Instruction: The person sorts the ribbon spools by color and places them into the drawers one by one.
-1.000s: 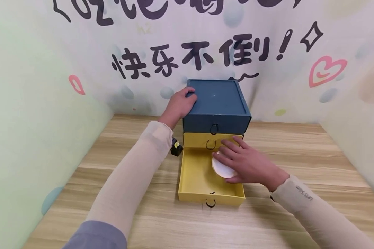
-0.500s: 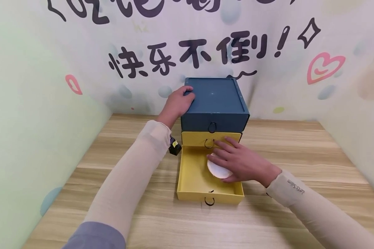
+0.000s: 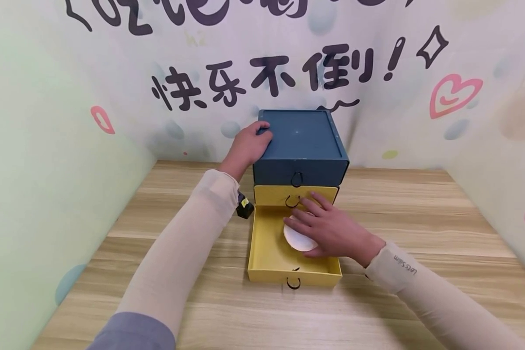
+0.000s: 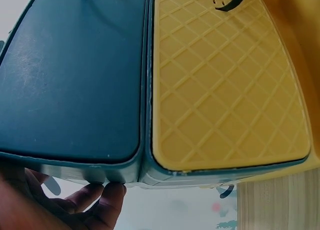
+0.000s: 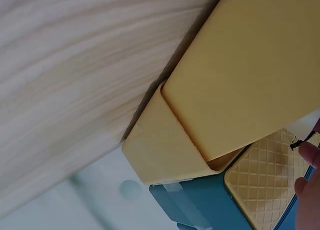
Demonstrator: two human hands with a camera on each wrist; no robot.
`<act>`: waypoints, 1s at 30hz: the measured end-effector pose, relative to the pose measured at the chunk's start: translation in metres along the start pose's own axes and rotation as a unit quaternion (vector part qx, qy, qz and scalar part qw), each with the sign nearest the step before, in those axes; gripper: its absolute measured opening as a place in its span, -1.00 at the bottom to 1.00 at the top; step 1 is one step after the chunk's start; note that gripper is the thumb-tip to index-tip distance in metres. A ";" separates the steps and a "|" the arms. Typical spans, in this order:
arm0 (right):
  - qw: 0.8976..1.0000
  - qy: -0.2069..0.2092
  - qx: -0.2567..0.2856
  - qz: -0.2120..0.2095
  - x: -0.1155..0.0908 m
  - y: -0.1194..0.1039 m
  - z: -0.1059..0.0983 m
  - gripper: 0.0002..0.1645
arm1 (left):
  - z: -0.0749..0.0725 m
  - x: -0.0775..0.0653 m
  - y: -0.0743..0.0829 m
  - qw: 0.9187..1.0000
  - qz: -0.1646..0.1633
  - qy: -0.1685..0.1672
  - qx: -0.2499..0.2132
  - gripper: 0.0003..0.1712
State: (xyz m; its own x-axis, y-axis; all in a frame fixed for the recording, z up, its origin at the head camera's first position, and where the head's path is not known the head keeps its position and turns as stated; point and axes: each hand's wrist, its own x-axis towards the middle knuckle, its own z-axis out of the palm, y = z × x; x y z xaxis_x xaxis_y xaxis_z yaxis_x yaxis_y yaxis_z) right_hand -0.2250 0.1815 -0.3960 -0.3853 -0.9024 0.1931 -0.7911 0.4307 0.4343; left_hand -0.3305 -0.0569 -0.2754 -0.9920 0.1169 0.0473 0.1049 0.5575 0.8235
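A stack of drawers has a dark blue top (image 3: 299, 133), with blue and yellow fronts below. My left hand (image 3: 247, 146) grips its upper left edge, fingers bent over the rim; in the left wrist view its fingertips (image 4: 114, 195) touch the side wall beside the blue front (image 4: 75, 79). The lowest yellow drawer (image 3: 267, 253) is pulled out. Over its right half my right hand (image 3: 332, 231) holds a white round dish (image 3: 298, 238), fingers spread across it and thumb at the near edge. Part of the dish is hidden under the fingers; in the right wrist view only fingertips (image 5: 309, 152) show.
The middle yellow front (image 3: 271, 195), quilted in the left wrist view, is closed and has a black ring pull (image 3: 292, 201). A small black device (image 3: 245, 209) shows by the left wrist. A wood-grain table (image 3: 210, 311) lies beneath, and a printed wall sheet (image 3: 227, 43) hangs behind.
My right hand has moved left over the open drawer with the white dish. The left hand keeps its place on the stack; the whole view has shifted slightly.
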 end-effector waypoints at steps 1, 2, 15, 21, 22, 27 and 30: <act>1.000 0.000 -0.002 0.001 0.000 -0.001 0.000 0.02 | 0.000 0.000 0.000 1.000 0.000 -0.001 0.000 -0.46; 1.000 0.000 -0.003 0.001 0.001 -0.002 0.000 0.03 | 0.000 0.000 0.000 1.000 -0.001 -0.001 0.000 -0.46; 0.999 -0.036 0.037 -0.004 0.007 -0.011 0.005 -0.04 | 0.000 -0.001 0.001 1.000 -0.003 -0.001 0.001 -0.46; 0.999 -0.037 0.031 -0.001 0.009 -0.011 0.006 -0.02 | 0.000 -0.002 0.004 1.000 -0.002 -0.003 0.005 -0.46; 0.999 -0.037 0.030 0.000 0.009 -0.011 0.007 -0.02 | 0.000 -0.002 0.004 1.000 -0.002 -0.003 0.005 -0.46; 0.999 -0.041 0.031 0.005 0.009 -0.012 0.009 -0.01 | -0.001 -0.002 0.004 1.000 -0.004 -0.004 0.010 -0.46; 0.998 -0.045 0.031 0.007 0.010 -0.013 0.009 0.00 | -0.001 -0.002 0.003 1.000 -0.006 -0.003 0.011 -0.46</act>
State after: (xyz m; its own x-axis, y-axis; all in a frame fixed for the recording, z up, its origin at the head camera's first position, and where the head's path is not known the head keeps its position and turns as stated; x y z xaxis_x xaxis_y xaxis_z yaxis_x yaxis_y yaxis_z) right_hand -0.2230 0.1675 -0.4080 -0.4351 -0.8927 0.1176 -0.8124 0.4455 0.3761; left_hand -0.3285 -0.0560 -0.2729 -0.9927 0.1158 0.0344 0.0955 0.5767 0.8113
